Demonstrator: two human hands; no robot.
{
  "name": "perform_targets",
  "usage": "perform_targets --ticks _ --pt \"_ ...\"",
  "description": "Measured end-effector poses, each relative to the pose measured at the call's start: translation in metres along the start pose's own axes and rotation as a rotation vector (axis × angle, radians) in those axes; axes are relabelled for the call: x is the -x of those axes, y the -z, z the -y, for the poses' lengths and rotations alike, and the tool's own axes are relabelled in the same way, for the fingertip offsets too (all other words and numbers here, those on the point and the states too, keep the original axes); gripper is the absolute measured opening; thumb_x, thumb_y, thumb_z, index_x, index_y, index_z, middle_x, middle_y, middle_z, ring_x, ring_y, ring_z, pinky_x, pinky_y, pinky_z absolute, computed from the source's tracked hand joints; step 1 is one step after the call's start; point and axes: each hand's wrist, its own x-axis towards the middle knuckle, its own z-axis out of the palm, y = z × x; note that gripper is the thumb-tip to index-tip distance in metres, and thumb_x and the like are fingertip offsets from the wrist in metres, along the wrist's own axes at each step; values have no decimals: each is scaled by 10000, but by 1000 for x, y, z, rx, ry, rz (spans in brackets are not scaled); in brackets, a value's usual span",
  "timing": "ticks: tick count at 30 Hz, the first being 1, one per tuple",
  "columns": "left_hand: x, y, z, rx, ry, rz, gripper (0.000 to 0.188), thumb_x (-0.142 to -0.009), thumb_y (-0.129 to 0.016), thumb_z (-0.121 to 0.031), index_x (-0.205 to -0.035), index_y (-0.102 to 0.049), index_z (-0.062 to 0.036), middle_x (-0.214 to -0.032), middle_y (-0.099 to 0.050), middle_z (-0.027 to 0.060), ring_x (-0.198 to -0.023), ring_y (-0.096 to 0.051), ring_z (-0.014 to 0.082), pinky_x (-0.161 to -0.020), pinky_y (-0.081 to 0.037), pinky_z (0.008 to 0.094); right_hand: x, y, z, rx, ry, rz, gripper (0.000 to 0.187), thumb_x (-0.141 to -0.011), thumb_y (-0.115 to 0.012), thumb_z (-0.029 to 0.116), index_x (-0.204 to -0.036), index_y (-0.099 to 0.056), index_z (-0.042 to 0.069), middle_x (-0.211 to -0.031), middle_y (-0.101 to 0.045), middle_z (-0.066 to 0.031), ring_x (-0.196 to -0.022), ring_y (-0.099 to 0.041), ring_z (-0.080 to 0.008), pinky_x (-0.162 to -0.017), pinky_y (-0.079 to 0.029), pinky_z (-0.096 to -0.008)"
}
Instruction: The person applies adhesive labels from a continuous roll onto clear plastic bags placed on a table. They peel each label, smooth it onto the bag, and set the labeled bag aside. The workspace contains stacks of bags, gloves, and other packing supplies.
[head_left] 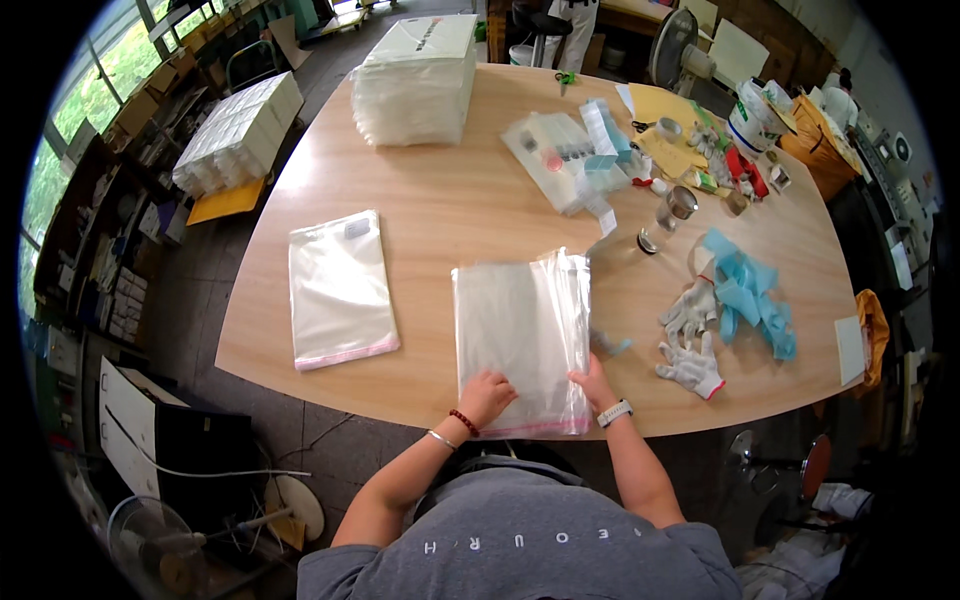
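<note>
A stack of clear plastic bags with a pink strip along the near edge lies in front of me at the table's edge. On its lower left part rests my left hand, its fingers curled together; anything pinched under them is hidden. The stack's right side, where the film is bunched and shiny, is gripped by my right hand. Farther left lies a flatter pile of similar bags, apart from both hands, with a small grey label near its far right corner.
White knitted gloves and crumpled blue cloth lie to the right, near a glass jar. A tall wrapped stack stands at the far left. Green scissors, a white bucket and assorted small items fill the far side.
</note>
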Motion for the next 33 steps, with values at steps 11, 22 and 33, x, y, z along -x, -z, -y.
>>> perform_targets --ticks 11,22,33 --pt "-41 15 48 -48 656 -256 638 -677 -634 -220 -1223 -348 -56 -1316 -227 195 -1218 -196 348 -981 -200 451 -23 14 -7 631 81 -262 492 -747 -579 231 -1121 -403 -35 -1005 -552 -162 -899 -550 -248 -763 -430 -333" --pt "-52 -3 25 302 606 -309 613 -643 -574 -89 -1206 -345 -10 -1318 -183 239 -1225 -169 378 -996 -187 440 -16 1 25 899 4 -298 470 -758 -556 286 -1102 -455 -18 -1046 -506 -198 -951 -503 -335 -813 -408 -384" --pt "-51 7 27 201 601 -212 651 -617 -642 -109 -1193 -355 -11 -1314 -185 235 -1199 -207 379 -981 -237 430 -114 26 63 837 432 -196 315 -746 -544 143 -1033 -499 21 -1022 -513 -163 -955 -462 -334 -821 -380 -407"
